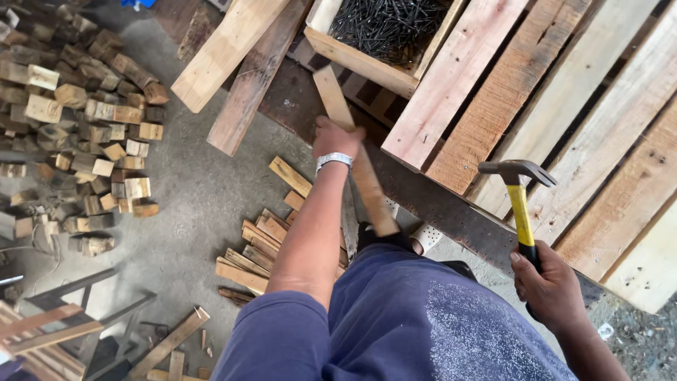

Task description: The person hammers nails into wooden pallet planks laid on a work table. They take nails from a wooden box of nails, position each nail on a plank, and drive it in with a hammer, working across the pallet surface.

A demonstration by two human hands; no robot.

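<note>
My left hand (pixel 334 138), with a silver watch on the wrist, grips a long narrow wooden slat (pixel 352 148) that runs from the nail box down towards my legs. My right hand (pixel 551 286) holds a claw hammer (pixel 520 190) with a yellow and black handle, head up, over the edge of a wooden pallet (pixel 564 106). A wooden box full of dark nails (pixel 384 28) sits at the top, just beyond the slat's far end.
A large heap of small wood blocks (pixel 77 120) covers the left side of the concrete floor. Two long planks (pixel 243 63) lean at the top centre. Short offcuts (pixel 257 247) lie near my left arm. More scrap strips (pixel 49 331) lie at the bottom left.
</note>
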